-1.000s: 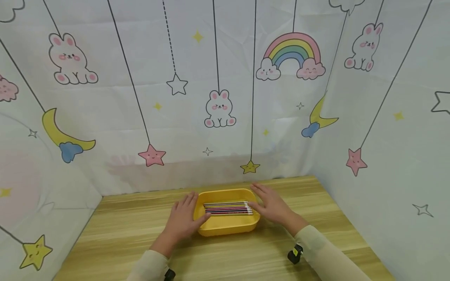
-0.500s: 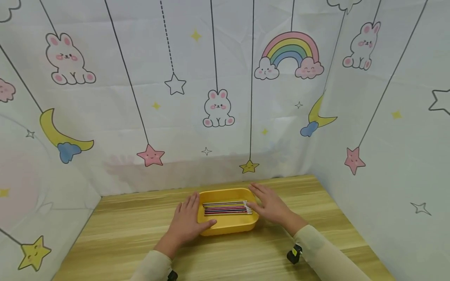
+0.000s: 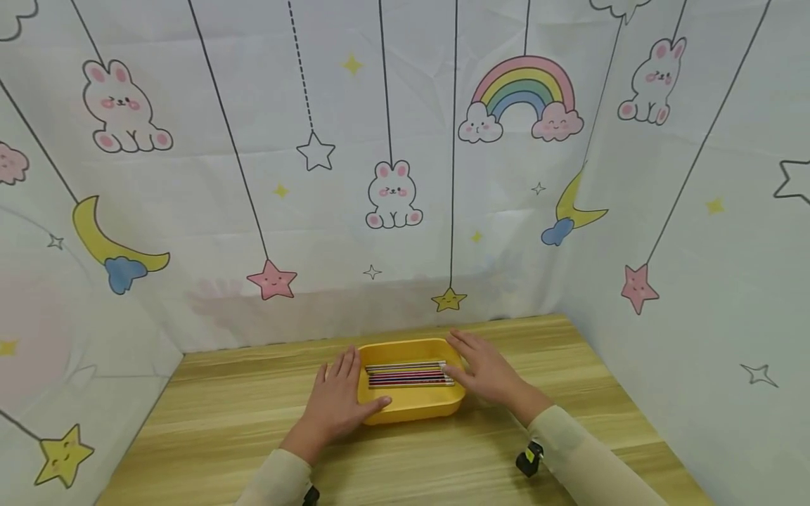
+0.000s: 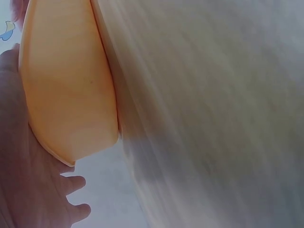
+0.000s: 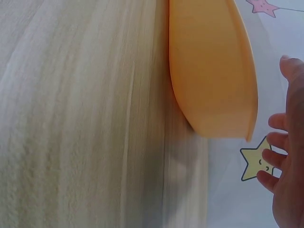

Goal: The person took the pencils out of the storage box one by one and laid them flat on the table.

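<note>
A yellow plastic tray [image 3: 414, 414] rests on the wooden table. Inside it several pencils [image 3: 408, 374] lie side by side, their white eraser ends to the right. My left hand [image 3: 335, 397] lies along the tray's left end with straight fingers, its thumb reaching over the front-left rim. At the opposite end is my right hand [image 3: 489, 371], fingers extended and thumb over the tray near the eraser ends. The left wrist view shows the palm against the tray wall [image 4: 71, 80]. In the right wrist view, the right hand [image 5: 289, 156] appears apart from the tray's outer wall [image 5: 213, 71].
Wood-grain tabletop [image 3: 228, 422] extends around the tray. A white cloth backdrop [image 3: 329, 232] printed with rabbits, stars and moons rises behind the table and along both sides. A black wrist device [image 3: 529, 458] sits on the right sleeve.
My left hand has moved slightly right, against the tray's left end, and its thumb now reaches farther over the front rim. The right hand, tray and pencils look almost unmoved.
</note>
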`<action>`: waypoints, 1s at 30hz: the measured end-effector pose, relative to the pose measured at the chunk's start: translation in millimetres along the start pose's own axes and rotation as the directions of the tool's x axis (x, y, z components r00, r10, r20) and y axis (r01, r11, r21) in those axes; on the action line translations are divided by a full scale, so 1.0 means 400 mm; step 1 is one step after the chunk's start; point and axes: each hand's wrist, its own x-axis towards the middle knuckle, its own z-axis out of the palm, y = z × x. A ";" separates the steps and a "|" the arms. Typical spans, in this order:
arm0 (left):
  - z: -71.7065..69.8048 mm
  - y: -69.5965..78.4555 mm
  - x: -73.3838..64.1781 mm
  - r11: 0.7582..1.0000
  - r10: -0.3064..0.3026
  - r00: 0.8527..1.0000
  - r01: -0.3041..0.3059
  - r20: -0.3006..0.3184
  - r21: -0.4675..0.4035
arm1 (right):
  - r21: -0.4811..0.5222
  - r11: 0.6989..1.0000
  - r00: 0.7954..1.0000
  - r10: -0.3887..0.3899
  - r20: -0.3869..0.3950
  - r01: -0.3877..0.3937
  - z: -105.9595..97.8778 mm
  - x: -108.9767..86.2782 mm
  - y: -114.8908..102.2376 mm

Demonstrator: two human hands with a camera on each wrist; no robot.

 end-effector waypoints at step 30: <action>-0.014 0.004 0.004 1.000 -0.015 0.999 0.014 0.044 0.019 | -0.031 0.955 0.941 -0.284 0.186 0.295 0.096 0.137 -0.114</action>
